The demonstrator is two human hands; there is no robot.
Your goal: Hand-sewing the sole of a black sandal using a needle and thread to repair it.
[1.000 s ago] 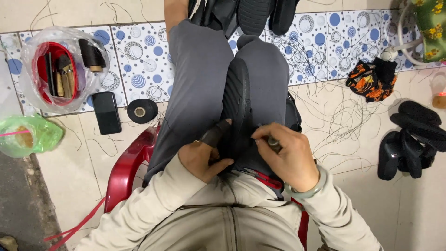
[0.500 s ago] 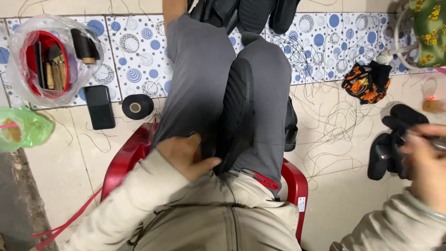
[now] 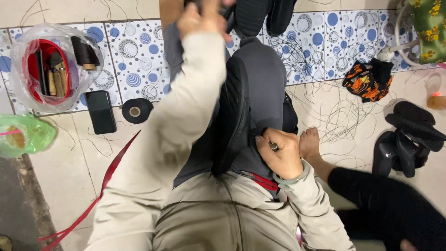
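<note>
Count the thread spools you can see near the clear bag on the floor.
2: a dark cone spool lies in the clear plastic bag, and a flat black spool sits on the floor beside the black phone. Others may be hidden.

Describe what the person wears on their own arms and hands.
Both arms are covered by long, loose beige sleeves, the left sleeve and the right sleeve, which reach the wrists. The left hand and the right hand are bare, with no gloves. A thin pale band circles the right wrist at the cuff. No ring can be made out.
</note>
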